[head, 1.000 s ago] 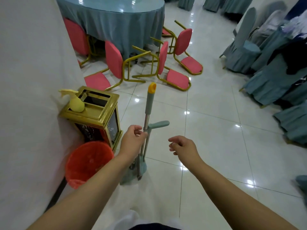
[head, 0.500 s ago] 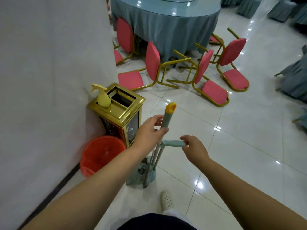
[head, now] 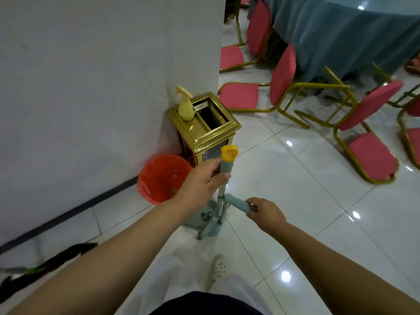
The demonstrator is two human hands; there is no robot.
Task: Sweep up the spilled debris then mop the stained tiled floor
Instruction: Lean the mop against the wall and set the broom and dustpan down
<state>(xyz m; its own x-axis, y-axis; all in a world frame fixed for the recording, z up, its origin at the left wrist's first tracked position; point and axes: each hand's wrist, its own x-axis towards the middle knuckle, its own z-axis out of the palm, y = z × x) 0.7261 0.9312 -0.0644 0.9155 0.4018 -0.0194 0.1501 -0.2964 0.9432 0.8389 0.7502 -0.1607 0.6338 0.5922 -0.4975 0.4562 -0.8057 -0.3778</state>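
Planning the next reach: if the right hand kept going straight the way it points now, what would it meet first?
Probably the metal pole gripped higher up by the left hand. The right hand holds the teal dustpan handle, which leads up-left to it. Depth is uncertain.

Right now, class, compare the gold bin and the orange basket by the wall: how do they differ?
The gold bin is square, tall and shiny metal; the orange basket is round, lower and dull. A yellow pump bottle stands on the gold bin, none on the orange basket. Both stand on the floor beside the white wall.
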